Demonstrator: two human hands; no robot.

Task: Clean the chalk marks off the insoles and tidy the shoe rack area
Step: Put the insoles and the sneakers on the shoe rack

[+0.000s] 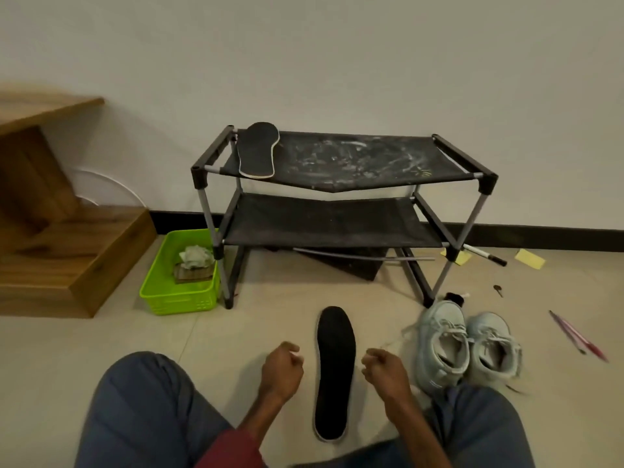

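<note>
A black insole [334, 369] lies lengthwise on the tiled floor between my hands. My left hand [282, 369] hovers just left of it and my right hand [385, 368] just right of it; both have loosely curled fingers and hold nothing. A second black insole [258, 150] rests on the left end of the shoe rack's top shelf [354, 160], whose black fabric is smeared with white chalk marks. The lower shelf [324, 221] is bare.
A green basket [179, 298] with a crumpled cloth [196, 256] stands left of the rack. A pair of pale sneakers [466, 346] sits at right. Loose rods [364, 256], yellow notes [530, 258] and pens [574, 334] lie on the floor. Wooden steps [67, 251] at left.
</note>
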